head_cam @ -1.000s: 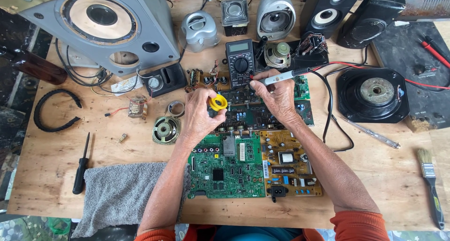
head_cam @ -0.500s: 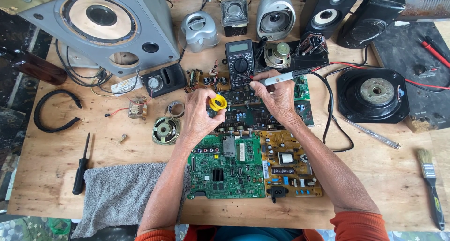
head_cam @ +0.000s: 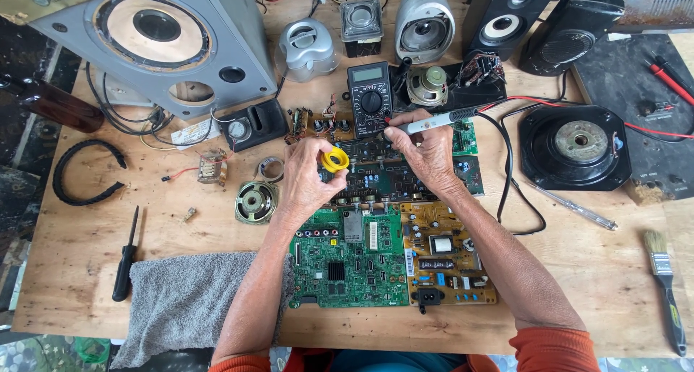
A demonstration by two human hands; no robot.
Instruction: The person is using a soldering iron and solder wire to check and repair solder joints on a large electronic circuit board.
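My left hand (head_cam: 307, 178) grips a small yellow spool (head_cam: 335, 159) over a dark green circuit board (head_cam: 394, 177) at the table's middle. My right hand (head_cam: 426, 149) holds a white and black soldering iron (head_cam: 441, 119), its tip pointing left onto that board, just below a black multimeter (head_cam: 370, 97). The iron's black cable loops off to the right. Nearer me lie a green circuit board (head_cam: 350, 260) and a tan power board (head_cam: 448, 253) side by side under my forearms.
Around the wooden table (head_cam: 217, 227): a large grey speaker cabinet (head_cam: 155, 43), small speakers along the back, a black woofer (head_cam: 575, 144), loose speaker driver (head_cam: 255, 201), grey cloth (head_cam: 188, 303), black screwdriver (head_cam: 126, 260), paintbrush (head_cam: 665, 285), clear-handled screwdriver (head_cam: 575, 207).
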